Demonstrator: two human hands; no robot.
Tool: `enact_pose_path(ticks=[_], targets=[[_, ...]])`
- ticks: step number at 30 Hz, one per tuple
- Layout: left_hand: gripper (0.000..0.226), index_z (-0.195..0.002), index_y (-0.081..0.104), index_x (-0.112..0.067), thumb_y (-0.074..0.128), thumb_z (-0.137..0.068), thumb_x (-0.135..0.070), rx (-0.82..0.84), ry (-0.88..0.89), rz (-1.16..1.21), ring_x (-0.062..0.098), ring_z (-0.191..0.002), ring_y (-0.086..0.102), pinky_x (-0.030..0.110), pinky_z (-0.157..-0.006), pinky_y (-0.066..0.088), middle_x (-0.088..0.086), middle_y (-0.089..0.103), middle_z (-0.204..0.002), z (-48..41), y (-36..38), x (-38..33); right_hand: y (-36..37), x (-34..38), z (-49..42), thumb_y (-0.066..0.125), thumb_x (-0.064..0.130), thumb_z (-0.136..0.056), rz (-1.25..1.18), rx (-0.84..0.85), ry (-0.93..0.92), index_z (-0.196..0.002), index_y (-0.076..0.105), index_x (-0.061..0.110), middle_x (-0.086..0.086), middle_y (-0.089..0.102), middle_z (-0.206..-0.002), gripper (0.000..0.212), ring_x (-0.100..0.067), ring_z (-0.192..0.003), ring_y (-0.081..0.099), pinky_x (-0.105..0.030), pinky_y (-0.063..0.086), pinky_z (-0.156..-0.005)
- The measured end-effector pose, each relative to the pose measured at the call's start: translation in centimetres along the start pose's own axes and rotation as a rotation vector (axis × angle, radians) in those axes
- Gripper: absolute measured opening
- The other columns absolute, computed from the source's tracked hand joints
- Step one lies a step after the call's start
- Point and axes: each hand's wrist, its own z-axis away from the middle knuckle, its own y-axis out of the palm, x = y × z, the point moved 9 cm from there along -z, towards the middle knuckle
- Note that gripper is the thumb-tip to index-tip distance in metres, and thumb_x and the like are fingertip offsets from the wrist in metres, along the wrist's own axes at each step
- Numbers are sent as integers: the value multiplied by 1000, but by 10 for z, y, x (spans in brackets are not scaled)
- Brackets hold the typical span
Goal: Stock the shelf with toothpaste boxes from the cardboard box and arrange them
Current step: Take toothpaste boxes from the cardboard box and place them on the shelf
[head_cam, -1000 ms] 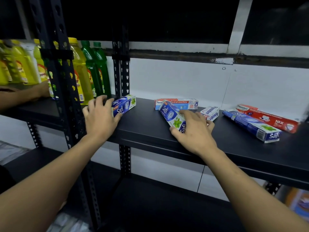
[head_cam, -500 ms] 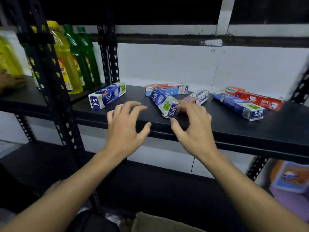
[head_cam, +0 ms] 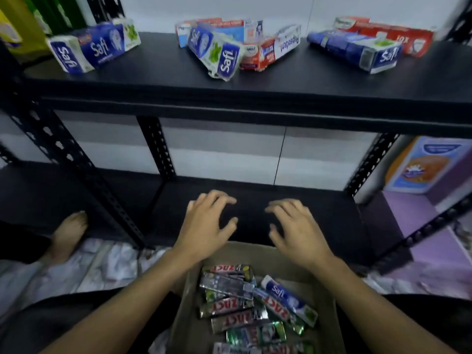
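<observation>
The open brown cardboard box (head_cam: 251, 249) sits low in the middle of the view, its far rim just in front of the bottom shelf board (head_cam: 332, 213). Inside lies a loose heap of long, glossy Zact toothpaste boxes (head_cam: 229, 306) in dark foil-like red, green and silver. Most have their long axes running roughly left to right. A blue-and-white Safi box (head_cam: 288, 300) lies slantwise on the heap's right side, one end toward the far rim and the other toward the box's right wall.

Both hands hover palm down over the far rim, beyond the heap and touching none of it. The left hand (head_cam: 207, 223) and the right hand (head_cam: 296, 226) each have fingers spread and loosely bent, holding nothing.

Above, on the matte black metal shelf (head_cam: 255, 93), six rectangular cartons lie flat. At the left is a Safi carton (head_cam: 94, 47), angled with its end flap toward the front edge. In the middle are a crumpled Safi carton (head_cam: 217, 51) pointing forward, a red-and-white Pepsodent carton (head_cam: 273, 49) touching it, and another Pepsodent carton (head_cam: 224, 28) crosswise behind. At the right, a blue Safi carton (head_cam: 357, 51) lies beside a red carton (head_cam: 393, 34).

A bare foot (head_cam: 67, 233) rests on the floor at the left.
</observation>
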Motion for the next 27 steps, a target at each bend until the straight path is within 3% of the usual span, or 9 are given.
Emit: enact_pose_path(ticks=[4,9,13,18,21,27], targets=[[37,-124,57,-30,58,-91,-45,255,-82,2,16,-113,51,39,-93,37,-12,52,-124,45,84,22,91,-29,61,56,32,-89,-25,384,132,-135,50,21,1,54,-132,48,-23,-121,44,-38,41,-99],[33,-120,60,-25,59,-91,-43,426,-177,55,18,-116,53,34,-91,37,-7,57,-122,97,159,35,162,-52,133,51,49,-84,-22,671,315,-125,49,28,-1,61,-122,46,-24,-109,52,-44,49,-88],[31,-117,63,-24,64,-89,-38,539,-248,129,21,-116,55,34,-96,43,-3,60,-124,131,207,46,185,-63,171,61,44,-88,-133,784,483,-136,47,25,-3,60,-124,53,-21,-104,61,-35,53,-86],[34,-119,61,-26,64,-89,-43,596,-328,93,23,-115,56,38,-95,47,0,60,-125,151,246,71,208,-81,209,67,37,-85,-265,855,649,-127,55,23,-1,65,-119,46,-16,-99,64,-30,54,-81],[40,-123,61,-19,66,-89,-41,605,-388,63,27,-113,55,40,-95,47,5,59,-124,153,267,88,235,-95,236,68,42,-83,-336,916,712,-124,56,21,-3,64,-122,47,-18,-103,64,-38,57,-84],[49,-131,57,-13,66,-85,-26,514,-463,-38,33,-127,44,45,-103,42,12,51,-137,143,292,117,241,-93,233,65,32,-90,-368,934,794,-134,53,19,-4,62,-129,47,-20,-114,61,-38,54,-93]])
